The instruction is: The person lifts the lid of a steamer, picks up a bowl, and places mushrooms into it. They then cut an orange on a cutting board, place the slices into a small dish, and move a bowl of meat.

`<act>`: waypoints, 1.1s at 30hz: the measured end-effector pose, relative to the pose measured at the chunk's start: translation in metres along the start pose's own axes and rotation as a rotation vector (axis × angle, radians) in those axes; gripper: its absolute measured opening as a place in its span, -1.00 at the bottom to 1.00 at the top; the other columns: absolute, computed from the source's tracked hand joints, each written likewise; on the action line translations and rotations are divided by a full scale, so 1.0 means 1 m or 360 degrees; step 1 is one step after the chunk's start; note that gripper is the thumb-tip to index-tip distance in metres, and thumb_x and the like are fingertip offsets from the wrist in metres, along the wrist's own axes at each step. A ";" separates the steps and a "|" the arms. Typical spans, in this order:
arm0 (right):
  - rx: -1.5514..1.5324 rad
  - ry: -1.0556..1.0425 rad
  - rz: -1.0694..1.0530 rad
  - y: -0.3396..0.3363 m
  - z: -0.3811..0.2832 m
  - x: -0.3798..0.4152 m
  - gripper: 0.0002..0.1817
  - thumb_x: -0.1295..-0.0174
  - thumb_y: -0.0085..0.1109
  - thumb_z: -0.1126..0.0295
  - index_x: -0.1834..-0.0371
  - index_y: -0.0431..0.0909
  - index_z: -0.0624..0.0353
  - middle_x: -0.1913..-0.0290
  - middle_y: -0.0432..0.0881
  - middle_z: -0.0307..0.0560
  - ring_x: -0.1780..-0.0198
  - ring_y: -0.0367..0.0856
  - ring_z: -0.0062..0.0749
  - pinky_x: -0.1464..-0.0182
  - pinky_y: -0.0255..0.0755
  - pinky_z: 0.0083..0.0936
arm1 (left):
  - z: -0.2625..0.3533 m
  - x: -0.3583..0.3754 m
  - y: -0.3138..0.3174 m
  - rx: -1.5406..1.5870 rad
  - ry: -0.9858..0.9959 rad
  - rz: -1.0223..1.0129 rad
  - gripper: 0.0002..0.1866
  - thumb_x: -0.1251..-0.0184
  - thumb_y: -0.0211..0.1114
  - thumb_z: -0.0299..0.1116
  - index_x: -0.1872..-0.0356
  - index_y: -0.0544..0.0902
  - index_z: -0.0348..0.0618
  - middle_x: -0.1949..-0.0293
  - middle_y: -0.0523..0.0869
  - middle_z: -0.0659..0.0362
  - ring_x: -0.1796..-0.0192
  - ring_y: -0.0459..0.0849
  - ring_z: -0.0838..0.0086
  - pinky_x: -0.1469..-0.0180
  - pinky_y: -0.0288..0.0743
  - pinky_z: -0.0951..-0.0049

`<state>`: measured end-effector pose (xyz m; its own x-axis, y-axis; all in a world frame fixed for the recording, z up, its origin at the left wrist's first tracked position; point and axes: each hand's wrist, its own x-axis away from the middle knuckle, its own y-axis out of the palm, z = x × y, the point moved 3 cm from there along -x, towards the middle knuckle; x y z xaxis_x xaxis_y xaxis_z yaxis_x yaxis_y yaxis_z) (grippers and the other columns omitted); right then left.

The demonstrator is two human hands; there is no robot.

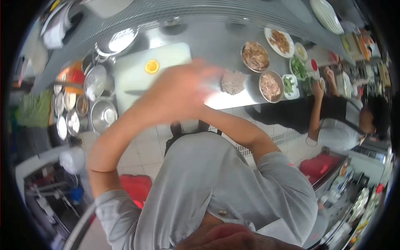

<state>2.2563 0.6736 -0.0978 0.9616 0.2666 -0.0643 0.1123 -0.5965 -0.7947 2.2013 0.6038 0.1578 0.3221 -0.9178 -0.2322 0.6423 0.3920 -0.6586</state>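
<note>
Prep step at the counter [216, 39], I'd judge: cutting board [137, 73] just beyond the raised, blurred hands [179, 93], grip unreadable on both, meat pile [233, 82] just right of them; next move needs hands down onto the meat.

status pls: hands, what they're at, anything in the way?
Both hands raised together, motion-blurred; grip unreadable. Nearest: white cutting board with knife and orange slice. Meat pile beside. Co-worker at counter's far end, apart.
</note>
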 end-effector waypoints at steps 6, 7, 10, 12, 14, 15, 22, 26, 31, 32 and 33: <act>0.0412 -0.0350 0.0251 0.037 -0.011 -0.055 -0.54 -0.26 0.06 0.49 -0.26 0.50 0.17 -0.07 0.56 0.10 -0.04 0.57 -0.09 -0.11 0.48 -0.21 | 0.150 -0.004 -0.018 0.0276 0.0868 -0.0298 -0.56 -0.24 0.37 -0.35 -0.16 0.58 -0.16 0.05 0.67 0.04 0.23 0.69 0.23 0.20 0.61 0.30; 0.0358 -0.0356 0.0333 0.022 -0.010 -0.056 -0.56 -0.26 0.07 0.48 -0.24 0.51 0.19 -0.10 0.57 0.10 -0.06 0.58 -0.06 -0.15 0.47 -0.18 | 0.156 -0.002 -0.021 0.0284 0.0904 -0.0332 -0.54 -0.24 0.38 -0.33 -0.17 0.58 -0.16 0.04 0.67 0.04 0.24 0.69 0.25 0.21 0.60 0.31; 0.0518 -0.0209 0.0565 -0.001 0.041 -0.015 -0.52 -0.24 0.16 0.41 -0.27 0.50 0.19 -0.24 0.56 0.10 -0.19 0.55 0.02 -0.26 0.41 -0.08 | 0.170 0.007 -0.028 0.0270 0.0981 -0.0409 -0.49 -0.23 0.41 -0.30 -0.21 0.57 -0.16 0.02 0.67 0.06 0.26 0.68 0.30 0.24 0.59 0.34; 0.0702 -0.0025 0.0824 -0.022 0.069 0.031 -0.54 -0.26 0.17 0.37 -0.25 0.53 0.16 -0.11 0.58 0.10 -0.16 0.54 0.03 -0.24 0.41 -0.03 | 0.175 0.014 -0.031 0.0256 0.0954 -0.0400 -0.46 -0.23 0.43 -0.28 -0.24 0.56 -0.16 0.01 0.68 0.07 0.28 0.68 0.33 0.26 0.57 0.37; 0.0944 0.0685 0.0873 -0.063 0.087 0.090 -0.55 -0.23 0.18 0.35 -0.22 0.58 0.09 0.05 0.62 0.11 -0.12 0.54 0.05 -0.21 0.41 0.01 | 0.177 0.015 -0.038 0.0276 0.0932 -0.0357 -0.43 -0.22 0.44 -0.25 -0.27 0.55 -0.16 0.00 0.68 0.08 0.30 0.67 0.37 0.28 0.56 0.39; 0.0926 0.0795 0.0755 -0.065 0.100 0.109 -0.54 -0.19 0.20 0.37 -0.21 0.59 0.04 0.04 0.63 0.10 -0.13 0.54 0.06 -0.21 0.41 0.00 | 0.171 0.013 -0.041 0.0311 0.0856 -0.0317 -0.41 -0.22 0.45 -0.24 -0.28 0.55 -0.16 -0.01 0.68 0.08 0.31 0.67 0.38 0.28 0.56 0.40; 0.0005 0.0537 0.0983 -0.116 0.086 0.136 -0.73 -0.08 0.33 0.42 0.11 0.68 0.15 0.32 0.65 0.10 0.19 0.64 0.11 0.06 0.55 -0.13 | -0.054 -0.041 0.121 -0.0456 0.0021 0.0101 -0.33 -0.17 0.51 -0.12 -0.31 0.54 -0.09 0.02 0.66 -0.01 0.26 0.70 0.18 0.14 0.59 0.22; 0.0072 0.0285 0.0798 -0.151 0.041 0.142 -0.81 -0.10 0.37 0.36 0.33 0.59 0.19 0.30 0.67 0.11 0.18 0.65 0.10 0.13 0.52 -0.10 | -0.104 -0.061 0.181 -0.0280 -0.0140 -0.0282 -0.64 -0.14 0.51 -0.17 0.12 0.75 -0.15 0.17 0.71 -0.01 0.15 0.71 0.07 0.06 0.59 0.15; 0.0251 0.0461 0.0608 -0.138 0.069 0.158 -0.78 -0.07 0.37 0.29 0.36 0.58 0.16 0.35 0.65 0.08 0.21 0.66 0.10 0.14 0.52 -0.04 | -0.108 -0.069 0.204 -0.0522 -0.0130 -0.0336 -0.83 -0.09 0.48 -0.29 0.44 0.72 -0.17 0.24 0.71 0.05 0.17 0.71 0.07 0.08 0.60 0.15; 0.0328 0.0465 0.0597 -0.133 0.076 0.158 -0.78 -0.07 0.38 0.29 0.32 0.61 0.15 0.36 0.65 0.08 0.22 0.66 0.10 0.12 0.53 -0.05 | -0.116 -0.067 0.210 -0.0541 -0.0139 -0.0334 -0.84 -0.09 0.48 -0.30 0.45 0.72 -0.16 0.22 0.71 0.05 0.17 0.71 0.08 0.08 0.60 0.15; 0.0403 0.0462 0.0579 -0.128 0.086 0.157 -0.77 -0.07 0.38 0.28 0.28 0.64 0.15 0.36 0.64 0.07 0.22 0.65 0.09 0.11 0.54 -0.06 | -0.119 -0.068 0.211 -0.0560 -0.0157 -0.0324 -0.84 -0.10 0.47 -0.30 0.45 0.72 -0.16 0.21 0.71 0.06 0.18 0.71 0.08 0.08 0.61 0.15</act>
<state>2.3717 0.8566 -0.0579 0.9609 -0.1656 -0.2219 -0.2712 -0.4004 -0.8753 2.2324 0.7415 -0.0510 0.2888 -0.9573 -0.0135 0.4286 0.1418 -0.8923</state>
